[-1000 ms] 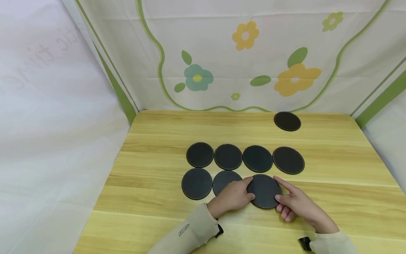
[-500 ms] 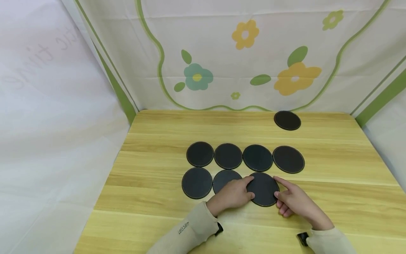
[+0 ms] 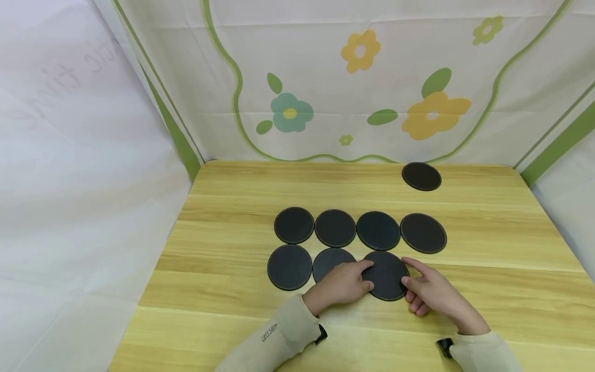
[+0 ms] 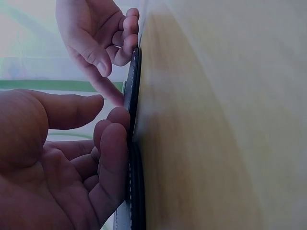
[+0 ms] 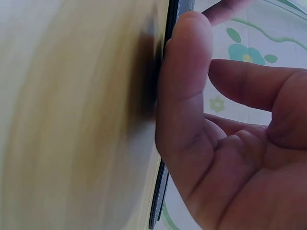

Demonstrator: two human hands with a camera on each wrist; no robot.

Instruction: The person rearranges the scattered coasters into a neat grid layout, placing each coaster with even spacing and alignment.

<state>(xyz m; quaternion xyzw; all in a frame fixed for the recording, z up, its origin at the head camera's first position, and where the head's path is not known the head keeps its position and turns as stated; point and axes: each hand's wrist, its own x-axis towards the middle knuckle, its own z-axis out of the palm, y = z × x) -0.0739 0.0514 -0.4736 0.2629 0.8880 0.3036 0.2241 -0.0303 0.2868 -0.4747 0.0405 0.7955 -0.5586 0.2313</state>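
Note:
A round black coaster (image 3: 387, 277) with a thin stitched rim lies flat on the table in the head view, between my hands. My left hand (image 3: 341, 283) touches its left edge with the index finger and thumb. On the other side, my right hand (image 3: 436, 293) rests index fingertip and thumb at the right edge. The left forearm and hand partly cover a neighbouring coaster (image 3: 332, 260). In the left wrist view, the left thumb (image 4: 79, 111) stands apart from the fingers; the right wrist view shows the right fingers (image 5: 184, 86) beside a coaster's dark edge.
Behind, several black coasters (image 3: 334, 228) form a row, nearly touching. Another coaster (image 3: 289, 267) lies at the front left, and a lone one (image 3: 421, 176) near the back edge. A flowered cloth (image 3: 325, 77) hangs behind the wooden table (image 3: 223, 258).
The coaster between my hands has shifted slightly back and left, close against the row behind. My right hand has followed it a little leftward; the left hand has hardly moved.

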